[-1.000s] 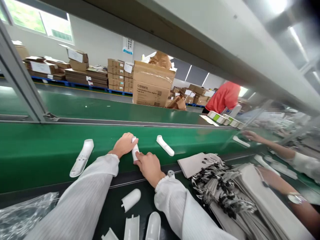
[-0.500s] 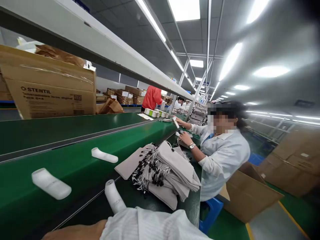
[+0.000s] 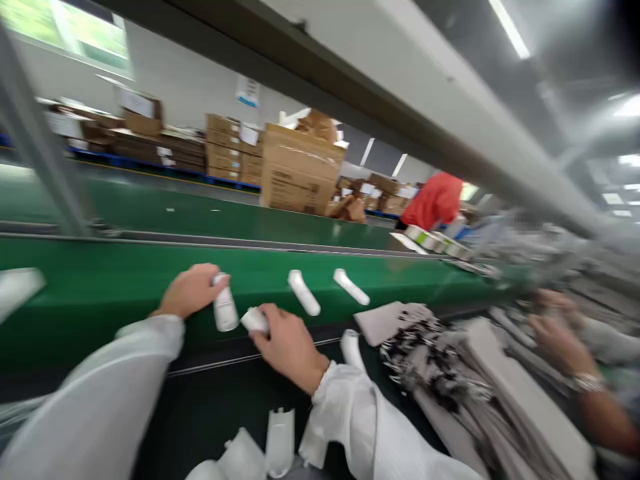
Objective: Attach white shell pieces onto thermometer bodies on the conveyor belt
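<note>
My left hand (image 3: pixel 190 291) has its fingers closed on a white handheld thermometer (image 3: pixel 226 310) over the green belt (image 3: pixel 125 267). Just right of it, my right hand (image 3: pixel 290 343) grips another white thermometer (image 3: pixel 256 321), mostly covered by the fingers. Two more white thermometers (image 3: pixel 303 293) (image 3: pixel 351 287) lie on the belt farther right. One more white piece (image 3: pixel 353 350) rests beyond my right wrist, partly hidden by the sleeve. Below my hands, several loose white plastic shells (image 3: pixel 280 440) sit on the dark worktop (image 3: pixel 200 407).
Grey fabric pouches (image 3: pixel 500 400) with cords are piled at the right, near a blurred co-worker's hands (image 3: pixel 555 327). A metal beam (image 3: pixel 400 87) crosses above the belt, with a post (image 3: pixel 50 147) at left. Behind stand cardboard boxes (image 3: pixel 300 173) and a person in red (image 3: pixel 433 200).
The view has swung left and down. Both my hands now show, each on a white thermometer; earlier only one forearm and sleeve showed at the bottom edge.
</note>
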`<action>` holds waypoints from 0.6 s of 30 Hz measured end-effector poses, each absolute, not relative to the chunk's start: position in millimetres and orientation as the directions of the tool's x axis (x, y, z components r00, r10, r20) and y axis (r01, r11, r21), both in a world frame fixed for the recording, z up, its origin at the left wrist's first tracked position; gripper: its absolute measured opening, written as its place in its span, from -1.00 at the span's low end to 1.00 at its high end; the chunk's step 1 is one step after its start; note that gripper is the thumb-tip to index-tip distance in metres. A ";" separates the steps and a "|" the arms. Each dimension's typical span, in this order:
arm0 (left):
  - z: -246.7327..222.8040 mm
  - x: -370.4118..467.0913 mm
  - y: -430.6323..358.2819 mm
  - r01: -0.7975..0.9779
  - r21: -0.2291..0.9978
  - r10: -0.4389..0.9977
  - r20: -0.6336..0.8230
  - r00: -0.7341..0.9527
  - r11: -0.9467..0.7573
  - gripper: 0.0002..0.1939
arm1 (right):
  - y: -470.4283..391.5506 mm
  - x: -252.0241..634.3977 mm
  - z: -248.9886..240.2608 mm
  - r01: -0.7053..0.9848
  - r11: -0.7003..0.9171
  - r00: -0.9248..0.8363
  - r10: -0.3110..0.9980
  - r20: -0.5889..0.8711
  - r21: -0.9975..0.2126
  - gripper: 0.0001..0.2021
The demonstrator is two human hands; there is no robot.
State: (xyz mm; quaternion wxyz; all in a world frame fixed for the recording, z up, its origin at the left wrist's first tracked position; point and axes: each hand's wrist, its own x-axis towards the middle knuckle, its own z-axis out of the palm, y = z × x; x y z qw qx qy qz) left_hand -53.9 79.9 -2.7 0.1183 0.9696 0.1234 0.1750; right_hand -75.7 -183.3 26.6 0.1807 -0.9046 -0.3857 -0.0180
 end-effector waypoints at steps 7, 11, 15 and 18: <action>-25.9 -40.9 72.4 0.250 0.163 0.293 0.363 0.884 -0.954 -0.70 | -125.5 -73.8 5.1 0.799 -0.588 0.601 0.775 0.194 -0.123 -0.80; -27.1 -33.3 65.2 0.220 0.164 0.266 0.360 0.894 -0.962 -0.69 | -142.6 -64.6 7.8 0.731 -0.665 0.682 0.707 0.186 -0.153 -0.78; -28.2 -29.4 56.8 0.229 0.178 0.281 0.366 0.887 -0.957 -0.68 | -159.6 -57.9 5.9 0.748 -0.654 0.663 0.744 0.084 -0.112 -0.65; -30.9 -24.5 46.3 0.203 0.197 0.265 0.369 0.891 -0.959 -0.66 | -161.9 -49.5 2.0 0.784 -0.609 0.618 0.784 0.059 -0.116 -0.62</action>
